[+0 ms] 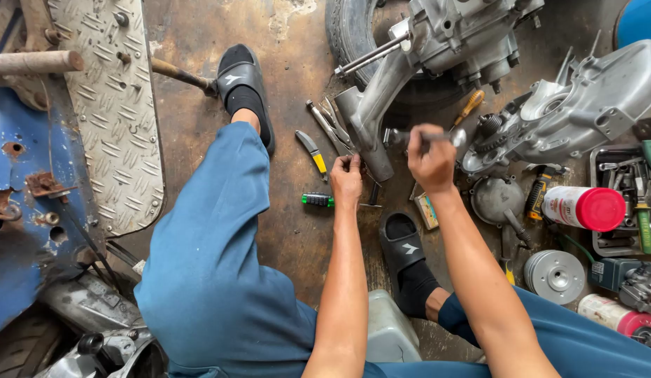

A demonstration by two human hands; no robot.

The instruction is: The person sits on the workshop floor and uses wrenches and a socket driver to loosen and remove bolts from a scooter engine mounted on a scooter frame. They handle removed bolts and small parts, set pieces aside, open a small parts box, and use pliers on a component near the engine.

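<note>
Seated on a workshop floor, a person closes the right hand [432,162] around a slim metal tool [437,137] held against a grey engine casing [381,105], which lies on the floor against a tyre [350,31]. The left hand [346,180] pinches something too small to tell, fingers curled, just beside the casing's lower end. Pliers [329,126], a yellow-handled knife [313,152] and a red-capped spray can [584,207] lie nearby.
</note>
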